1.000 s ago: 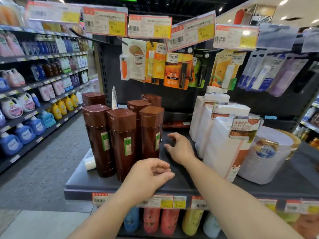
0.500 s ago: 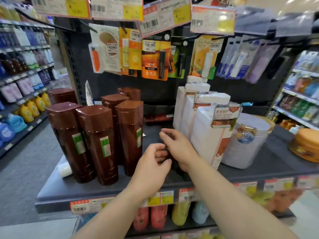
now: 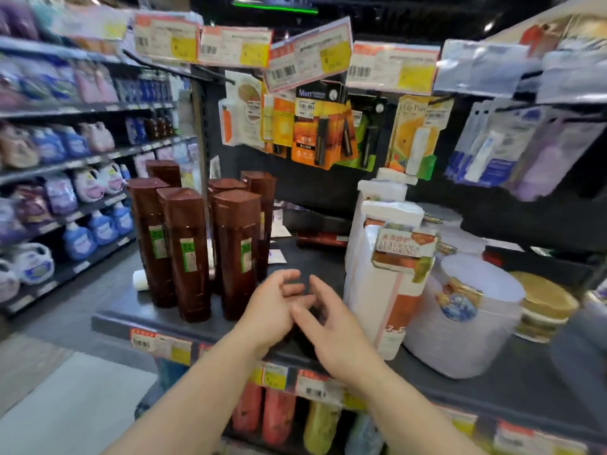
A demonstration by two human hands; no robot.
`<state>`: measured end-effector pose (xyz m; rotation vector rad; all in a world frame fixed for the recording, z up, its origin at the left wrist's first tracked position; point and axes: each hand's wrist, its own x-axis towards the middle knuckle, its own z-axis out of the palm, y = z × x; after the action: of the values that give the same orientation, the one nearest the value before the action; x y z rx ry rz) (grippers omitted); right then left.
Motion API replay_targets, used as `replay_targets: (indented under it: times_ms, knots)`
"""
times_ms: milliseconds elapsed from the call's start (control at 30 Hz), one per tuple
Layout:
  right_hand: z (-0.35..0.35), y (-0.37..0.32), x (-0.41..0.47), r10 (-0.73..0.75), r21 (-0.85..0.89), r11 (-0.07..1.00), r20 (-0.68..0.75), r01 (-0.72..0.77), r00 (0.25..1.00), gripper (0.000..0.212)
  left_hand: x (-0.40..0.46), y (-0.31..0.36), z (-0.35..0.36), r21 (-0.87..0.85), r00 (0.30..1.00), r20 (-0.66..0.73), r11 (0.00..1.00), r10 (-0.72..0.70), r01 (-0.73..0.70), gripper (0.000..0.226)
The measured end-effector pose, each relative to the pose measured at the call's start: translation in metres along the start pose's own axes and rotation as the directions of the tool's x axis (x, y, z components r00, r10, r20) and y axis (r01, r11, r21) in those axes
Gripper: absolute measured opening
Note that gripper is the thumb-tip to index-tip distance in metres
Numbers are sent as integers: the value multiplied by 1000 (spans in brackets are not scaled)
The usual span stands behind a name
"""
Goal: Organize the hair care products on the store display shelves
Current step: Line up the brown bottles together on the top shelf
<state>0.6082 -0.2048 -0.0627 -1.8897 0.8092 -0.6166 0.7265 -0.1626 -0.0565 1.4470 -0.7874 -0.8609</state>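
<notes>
Overhead, price tags (image 3: 232,47); below, dark shelf (image 3: 492,385) in a store aisle, both hands' fingers (image 3: 289,290) loosely curled, empty.

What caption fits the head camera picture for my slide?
Both empty hands, left hand and right hand, meet above the shelf between brown bottles and white bottles.

Both bare forearms reach forward, the left hand (image 3: 274,305) and right hand (image 3: 331,318) meeting with fingers loosely curled (fingertips touching), holding nothing.
</notes>
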Motion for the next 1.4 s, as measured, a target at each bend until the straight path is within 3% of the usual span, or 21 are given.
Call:
replay_targets:
  times_ms: [333, 600, 800, 933, 1100, 1400]
  knots:
    - [-2, -6, 7, -21, 12, 1000, -8, 22, 1000, 58, -22, 4, 1, 197, 987, -122, 977, 106, -80, 35]
    - [11, -17, 40, 49, 98, 995, -135, -36, 990, 53, -36, 14, -38, 428, 984, 82, 886, 157, -177, 32]
    - [30, -17, 81, 164, 154, 981, -303, -122, 939, 58, -23, 10, -62, 397, 969, 232, 902, 82, -171, 42]
    - [35, -10, 117, 298, 290, 939, -415, -185, 860, 65, -14, 1, -63, 339, 944, 325, 926, 50, -165, 49]
    - [34, -5, 146, 338, 365, 921, -577, -135, 743, 56, -8, -7, -70, 301, 924, 381, 940, 39, -164, 46]
    - [37, 5, 169, 364, 421, 902, -622, -97, 693, 64, -8, -7, -77, 261, 919, 393, 954, 34, -147, 44]
